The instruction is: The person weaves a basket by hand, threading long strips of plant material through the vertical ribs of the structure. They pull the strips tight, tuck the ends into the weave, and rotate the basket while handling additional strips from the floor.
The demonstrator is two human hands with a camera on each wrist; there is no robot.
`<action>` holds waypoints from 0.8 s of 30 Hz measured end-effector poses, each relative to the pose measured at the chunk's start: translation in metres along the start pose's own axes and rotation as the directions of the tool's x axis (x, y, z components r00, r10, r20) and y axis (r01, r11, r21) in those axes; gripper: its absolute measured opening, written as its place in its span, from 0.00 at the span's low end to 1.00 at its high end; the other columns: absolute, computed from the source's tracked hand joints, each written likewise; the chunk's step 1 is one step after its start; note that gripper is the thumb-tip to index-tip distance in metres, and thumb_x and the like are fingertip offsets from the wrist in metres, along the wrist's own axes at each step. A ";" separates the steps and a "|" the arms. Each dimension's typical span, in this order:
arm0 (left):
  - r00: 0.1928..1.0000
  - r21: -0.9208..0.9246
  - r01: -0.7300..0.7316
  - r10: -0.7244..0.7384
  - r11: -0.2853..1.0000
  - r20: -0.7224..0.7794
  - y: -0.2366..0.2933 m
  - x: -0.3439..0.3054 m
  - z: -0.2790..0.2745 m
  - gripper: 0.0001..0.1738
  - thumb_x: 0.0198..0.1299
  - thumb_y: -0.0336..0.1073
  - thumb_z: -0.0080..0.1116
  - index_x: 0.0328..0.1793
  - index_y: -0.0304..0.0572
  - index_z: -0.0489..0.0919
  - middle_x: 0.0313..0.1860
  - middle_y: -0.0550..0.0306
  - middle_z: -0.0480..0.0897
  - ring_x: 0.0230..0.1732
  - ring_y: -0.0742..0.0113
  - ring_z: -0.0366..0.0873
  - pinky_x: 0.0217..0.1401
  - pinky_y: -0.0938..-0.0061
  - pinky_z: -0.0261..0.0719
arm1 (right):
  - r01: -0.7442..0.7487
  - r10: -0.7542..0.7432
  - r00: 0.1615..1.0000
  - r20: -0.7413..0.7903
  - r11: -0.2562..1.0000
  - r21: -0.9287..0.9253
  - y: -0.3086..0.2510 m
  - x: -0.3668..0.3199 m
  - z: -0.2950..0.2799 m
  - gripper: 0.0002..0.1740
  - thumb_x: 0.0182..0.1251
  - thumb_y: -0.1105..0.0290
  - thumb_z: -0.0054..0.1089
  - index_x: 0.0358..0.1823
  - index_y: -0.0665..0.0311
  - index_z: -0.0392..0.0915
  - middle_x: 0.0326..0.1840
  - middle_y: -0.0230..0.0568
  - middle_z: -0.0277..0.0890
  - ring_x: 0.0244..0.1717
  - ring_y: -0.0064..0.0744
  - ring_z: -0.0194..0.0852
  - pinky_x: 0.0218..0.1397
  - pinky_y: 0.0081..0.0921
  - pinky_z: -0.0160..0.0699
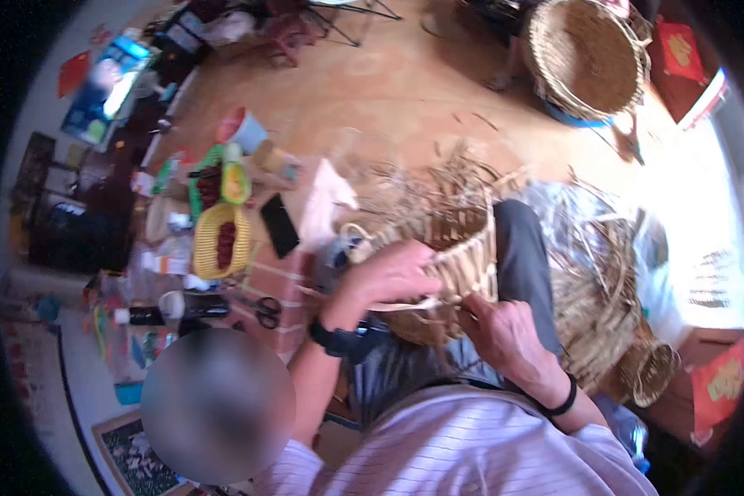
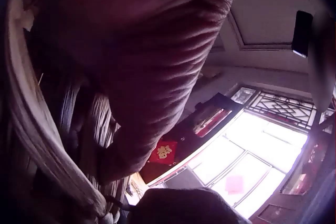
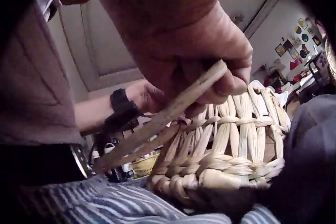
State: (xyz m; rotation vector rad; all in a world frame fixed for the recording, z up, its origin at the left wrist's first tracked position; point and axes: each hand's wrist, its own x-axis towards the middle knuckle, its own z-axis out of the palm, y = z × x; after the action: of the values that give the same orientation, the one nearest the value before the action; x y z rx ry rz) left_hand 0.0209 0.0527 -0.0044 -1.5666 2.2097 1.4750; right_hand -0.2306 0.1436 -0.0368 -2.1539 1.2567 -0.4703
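A half-woven basket (image 1: 471,263) of pale flat plant strands sits on the person's lap, tilted. Over its near rim lies the left hand (image 1: 395,274), gripping the woven wall; in the left wrist view, the hand (image 2: 152,71) fills the upper part beside the strands (image 2: 42,124), its fingertips mostly hidden. Lower on the basket's right side, the right hand (image 1: 507,335) is at the weave. The right wrist view shows this hand (image 3: 194,50) pinching a long flat strand (image 3: 163,108) between thumb and curled fingers, right above the basket's open-spaced uprights (image 3: 236,129).
Loose dry strands (image 1: 595,306) are heaped right of the lap and on the floor ahead. To the left are a yellow basket (image 1: 208,263), a black phone (image 1: 279,226) and scissors (image 1: 264,310). A large round basket (image 1: 587,62) stands at the far right, a small one (image 1: 649,372) nearer.
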 end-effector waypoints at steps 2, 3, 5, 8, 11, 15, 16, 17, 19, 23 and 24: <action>0.998 -0.016 0.013 -0.014 1.000 -0.061 -0.001 0.002 0.004 0.26 0.56 0.51 0.69 0.39 0.28 0.87 0.29 0.32 0.85 0.31 0.45 0.86 0.40 0.52 0.81 | -0.028 0.030 0.999 -0.016 0.996 0.086 -0.003 -0.003 -0.005 0.10 0.76 0.63 0.72 0.45 0.62 0.84 0.28 0.53 0.85 0.31 0.57 0.89 0.34 0.52 0.84; 0.997 0.005 0.018 -0.017 1.000 -0.070 0.001 0.001 0.002 0.26 0.56 0.51 0.69 0.39 0.28 0.87 0.29 0.33 0.85 0.31 0.46 0.86 0.40 0.53 0.81 | -0.015 0.019 0.999 -0.041 0.995 0.097 -0.003 -0.004 -0.004 0.10 0.76 0.63 0.73 0.46 0.62 0.84 0.29 0.52 0.85 0.31 0.56 0.89 0.34 0.50 0.84; 0.997 0.014 0.039 -0.038 0.999 -0.072 0.009 -0.002 -0.001 0.26 0.56 0.50 0.70 0.39 0.27 0.86 0.28 0.34 0.85 0.30 0.47 0.85 0.40 0.54 0.82 | 0.022 -0.011 0.996 -0.090 0.992 0.126 -0.004 -0.003 0.001 0.11 0.75 0.63 0.75 0.47 0.62 0.85 0.30 0.49 0.86 0.31 0.53 0.90 0.33 0.47 0.84; 0.996 -0.021 0.077 -0.077 0.997 -0.047 0.014 -0.003 -0.003 0.25 0.56 0.49 0.71 0.40 0.27 0.86 0.28 0.35 0.85 0.30 0.49 0.84 0.41 0.55 0.82 | 0.071 -0.051 0.986 -0.157 0.990 0.126 -0.008 0.001 0.005 0.13 0.73 0.62 0.77 0.42 0.62 0.84 0.31 0.46 0.85 0.30 0.51 0.89 0.31 0.45 0.83; 0.995 -0.051 0.092 -0.093 0.994 -0.026 0.008 -0.001 0.000 0.25 0.57 0.49 0.71 0.41 0.27 0.86 0.29 0.37 0.86 0.31 0.51 0.84 0.41 0.55 0.82 | 0.114 -0.104 0.979 -0.177 0.992 0.049 -0.004 0.004 0.007 0.13 0.73 0.64 0.76 0.36 0.61 0.81 0.27 0.45 0.81 0.27 0.50 0.86 0.30 0.46 0.81; 0.999 -0.108 0.017 -0.020 0.994 -0.031 -0.011 0.003 0.006 0.24 0.61 0.49 0.72 0.46 0.30 0.88 0.33 0.45 0.88 0.34 0.64 0.81 0.43 0.60 0.82 | 0.142 -0.134 0.972 -0.192 0.990 0.025 -0.004 0.006 0.006 0.12 0.71 0.66 0.73 0.33 0.59 0.77 0.25 0.43 0.80 0.26 0.50 0.85 0.29 0.47 0.82; 0.999 -0.131 -0.018 0.013 0.991 -0.036 -0.013 0.003 0.007 0.23 0.63 0.49 0.72 0.48 0.31 0.89 0.34 0.50 0.89 0.35 0.70 0.79 0.44 0.62 0.82 | 0.144 -0.141 0.971 -0.191 0.990 -0.001 -0.003 0.006 0.011 0.11 0.71 0.65 0.73 0.35 0.58 0.77 0.26 0.42 0.80 0.27 0.50 0.87 0.30 0.47 0.83; 0.999 -0.134 -0.026 0.022 0.991 -0.031 -0.014 0.004 0.007 0.24 0.62 0.49 0.72 0.48 0.31 0.89 0.34 0.46 0.88 0.35 0.64 0.82 0.44 0.59 0.82 | 0.144 -0.147 0.971 -0.189 0.989 -0.027 -0.002 0.006 0.014 0.10 0.71 0.64 0.72 0.37 0.57 0.78 0.27 0.41 0.81 0.28 0.51 0.88 0.30 0.47 0.84; 0.999 -0.139 -0.043 0.040 0.989 -0.022 -0.008 0.003 0.004 0.25 0.59 0.49 0.72 0.47 0.29 0.87 0.33 0.38 0.87 0.36 0.52 0.86 0.45 0.55 0.83 | 0.161 -0.167 0.968 -0.188 0.986 -0.049 -0.004 0.012 0.017 0.09 0.70 0.64 0.72 0.37 0.56 0.79 0.28 0.40 0.83 0.27 0.50 0.88 0.30 0.47 0.84; 0.997 -0.043 -0.042 0.045 0.998 0.065 0.004 0.006 -0.006 0.28 0.65 0.54 0.73 0.51 0.30 0.89 0.38 0.38 0.90 0.37 0.60 0.86 0.47 0.57 0.85 | 0.124 -0.136 0.978 -0.156 0.989 -0.084 -0.004 0.020 0.030 0.09 0.70 0.63 0.71 0.38 0.56 0.80 0.30 0.41 0.86 0.27 0.47 0.88 0.28 0.47 0.83; 0.997 0.089 0.002 -0.009 0.996 0.079 0.016 0.004 -0.012 0.31 0.64 0.56 0.73 0.51 0.29 0.89 0.36 0.36 0.90 0.36 0.58 0.88 0.44 0.54 0.85 | 0.140 -0.149 0.970 -0.192 0.988 -0.063 -0.002 0.023 0.031 0.08 0.72 0.63 0.72 0.38 0.55 0.82 0.25 0.40 0.84 0.24 0.46 0.88 0.26 0.45 0.81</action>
State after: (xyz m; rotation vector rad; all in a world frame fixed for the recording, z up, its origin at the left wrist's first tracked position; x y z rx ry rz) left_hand 0.0121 0.0424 0.0106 -1.4610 2.1931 1.3911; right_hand -0.2003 0.1346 -0.0589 -2.2964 1.2301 -0.7358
